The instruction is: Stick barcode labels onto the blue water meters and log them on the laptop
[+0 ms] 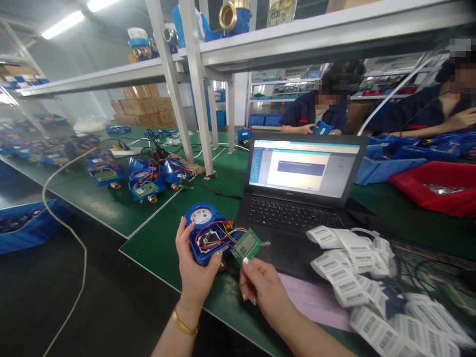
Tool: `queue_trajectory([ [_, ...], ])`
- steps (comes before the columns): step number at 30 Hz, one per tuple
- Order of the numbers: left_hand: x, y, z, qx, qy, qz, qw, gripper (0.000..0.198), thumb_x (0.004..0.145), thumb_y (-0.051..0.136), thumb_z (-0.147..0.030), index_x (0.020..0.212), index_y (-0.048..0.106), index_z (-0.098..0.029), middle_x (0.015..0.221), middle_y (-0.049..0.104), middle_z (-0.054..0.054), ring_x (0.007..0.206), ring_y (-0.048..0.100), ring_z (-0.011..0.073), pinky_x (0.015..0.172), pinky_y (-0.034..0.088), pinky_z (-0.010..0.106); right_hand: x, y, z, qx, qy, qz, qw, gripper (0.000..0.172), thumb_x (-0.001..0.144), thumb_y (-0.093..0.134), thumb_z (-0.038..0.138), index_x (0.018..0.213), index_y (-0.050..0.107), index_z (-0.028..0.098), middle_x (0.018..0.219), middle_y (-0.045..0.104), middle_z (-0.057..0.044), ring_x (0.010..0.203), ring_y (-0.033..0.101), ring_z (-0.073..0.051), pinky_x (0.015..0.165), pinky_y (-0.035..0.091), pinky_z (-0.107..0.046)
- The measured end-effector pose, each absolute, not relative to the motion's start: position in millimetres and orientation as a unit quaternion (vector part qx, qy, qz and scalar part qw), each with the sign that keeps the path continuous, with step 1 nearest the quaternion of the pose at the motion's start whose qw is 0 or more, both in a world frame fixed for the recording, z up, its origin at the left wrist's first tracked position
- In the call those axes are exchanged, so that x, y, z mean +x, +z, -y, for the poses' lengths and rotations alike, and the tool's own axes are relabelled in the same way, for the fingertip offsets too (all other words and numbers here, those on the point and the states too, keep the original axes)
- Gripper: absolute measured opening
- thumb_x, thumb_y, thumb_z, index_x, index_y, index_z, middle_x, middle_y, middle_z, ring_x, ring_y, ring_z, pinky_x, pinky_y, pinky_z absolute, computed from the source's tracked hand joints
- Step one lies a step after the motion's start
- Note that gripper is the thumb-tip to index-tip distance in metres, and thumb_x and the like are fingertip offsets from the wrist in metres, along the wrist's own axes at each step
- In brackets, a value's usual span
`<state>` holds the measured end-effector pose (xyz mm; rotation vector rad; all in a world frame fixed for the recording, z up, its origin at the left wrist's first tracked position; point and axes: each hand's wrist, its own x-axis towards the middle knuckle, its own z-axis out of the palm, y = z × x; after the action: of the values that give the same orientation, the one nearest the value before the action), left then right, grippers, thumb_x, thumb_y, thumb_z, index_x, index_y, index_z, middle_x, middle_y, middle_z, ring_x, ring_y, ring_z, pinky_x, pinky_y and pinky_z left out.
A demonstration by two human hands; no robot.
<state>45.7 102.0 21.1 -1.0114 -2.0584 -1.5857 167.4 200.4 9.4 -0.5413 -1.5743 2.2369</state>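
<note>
My left hand [195, 270] grips a blue water meter [204, 252] by its left side and front edge, thumb over the near rim. The meter's round dial [201, 215] faces up, and its lower compartment lies open with red, yellow and black wires looping out. Those wires run to a small green circuit board [247, 245] with a grey LCD that shows digits. Between thumb and fingers, my right hand [262, 285] pinches the near edge of this board, beside the meter. A brass fitting pokes out under the meter near my left thumb.
Behind the meter an open laptop [293, 213] stands with its screen lit. Strips of barcode labels [345, 272] lie over a pink sheet [310, 302] at right. Several wired meters [145, 181] sit back left. Two people work across the table, near a red bin [427, 186]. A shelf post [199, 99] rises ahead.
</note>
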Motion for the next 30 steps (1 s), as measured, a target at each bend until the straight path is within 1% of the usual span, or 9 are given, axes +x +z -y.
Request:
queue_trajectory([
  [7,45,22,-102,-0.352,-0.553,0.735,0.175,0.062,0.075,0.067,-0.033,0.130,0.041,-0.019,0.148,0.027,0.016,0.136,0.030,0.0323,0.108,0.032,0.049,168,11,-201,-0.197,0.785,0.562,0.169,0.066,0.068,0.057,0.081,0.058,0.049,0.017,0.040,0.047,0.000,0.034,0.033,-0.007,0.038,0.023,-0.019],
  [16,45,22,-101,-0.351,-0.548,0.737,0.183,0.062,0.075,0.066,-0.034,0.130,0.041,-0.021,0.149,0.028,0.014,0.135,0.030,0.0322,0.108,0.033,0.050,163,3,-200,-0.196,0.791,0.553,0.173,0.065,0.069,0.057,0.080,0.057,0.048,0.017,0.039,0.047,0.001,0.033,0.032,-0.006,0.037,0.021,-0.019],
  [20,46,25,-103,-0.348,-0.552,0.736,0.177,0.063,0.075,0.067,-0.036,0.129,0.041,-0.020,0.148,0.028,0.015,0.136,0.029,0.0317,0.109,0.032,0.050,163,3,-200,-0.192,0.797,0.546,0.172,0.065,0.068,0.058,0.081,0.058,0.048,0.017,0.040,0.047,0.001,0.032,0.032,-0.006,0.036,0.021,-0.019],
  [22,48,27,-105,-0.341,-0.549,0.743,0.174,0.064,0.073,0.068,-0.035,0.129,0.041,-0.019,0.148,0.028,0.015,0.136,0.029,0.0319,0.109,0.031,0.050,164,3,-201,-0.178,0.803,0.543,0.170,0.065,0.070,0.058,0.080,0.060,0.048,0.017,0.041,0.048,0.000,0.033,0.032,-0.006,0.036,0.021,-0.018],
  [26,47,27,-102,-0.329,-0.528,0.761,0.184,0.064,0.072,0.069,-0.037,0.127,0.042,-0.019,0.147,0.029,0.016,0.135,0.031,0.0334,0.109,0.031,0.052,163,-2,-201,-0.145,0.824,0.519,0.174,0.063,0.076,0.054,0.077,0.065,0.051,0.015,0.043,0.049,0.000,0.033,0.033,-0.006,0.036,0.021,-0.017],
  [28,40,26,-98,-0.326,-0.509,0.771,0.202,0.063,0.073,0.068,-0.041,0.126,0.042,-0.018,0.146,0.030,0.017,0.134,0.031,0.0352,0.108,0.032,0.055,158,-4,-199,-0.139,0.838,0.501,0.166,0.067,0.075,0.051,0.080,0.067,0.052,0.014,0.043,0.049,0.000,0.032,0.032,-0.005,0.035,0.019,-0.017],
  [30,32,27,-98,-0.327,-0.497,0.773,0.220,0.067,0.072,0.069,-0.046,0.126,0.042,-0.015,0.145,0.030,0.020,0.134,0.030,0.0382,0.108,0.029,0.059,153,0,-197,-0.133,0.843,0.501,0.144,0.072,0.072,0.046,0.086,0.068,0.053,0.014,0.043,0.048,0.001,0.031,0.030,-0.005,0.034,0.018,-0.017],
])
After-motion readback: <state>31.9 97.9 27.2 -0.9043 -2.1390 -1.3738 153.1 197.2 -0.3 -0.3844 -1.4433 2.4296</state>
